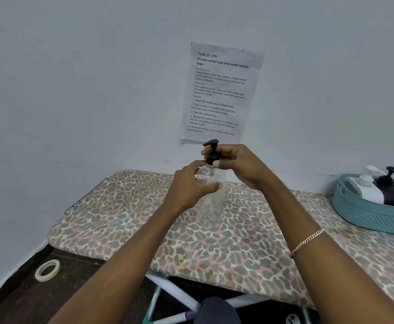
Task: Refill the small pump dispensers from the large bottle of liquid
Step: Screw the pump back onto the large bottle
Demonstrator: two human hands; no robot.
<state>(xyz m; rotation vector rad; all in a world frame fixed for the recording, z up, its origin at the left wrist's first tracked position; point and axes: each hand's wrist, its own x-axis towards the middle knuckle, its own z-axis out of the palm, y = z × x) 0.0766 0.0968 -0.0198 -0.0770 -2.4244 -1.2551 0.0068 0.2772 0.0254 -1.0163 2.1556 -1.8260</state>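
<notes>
Clear plastic dispenser point(211, 202), black pump point(212, 152) in right hand point(240, 167)

Black pump point(211, 150) — teal basket point(364, 216)

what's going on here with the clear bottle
A person is working on a clear pump bottle that stands upright on the leopard-print board. The left hand grips the bottle's body, and the right hand pinches the collar of its black pump. Whether the pump is being loosened or tightened cannot be told. More pump bottles lie in the teal basket at the right.
</notes>
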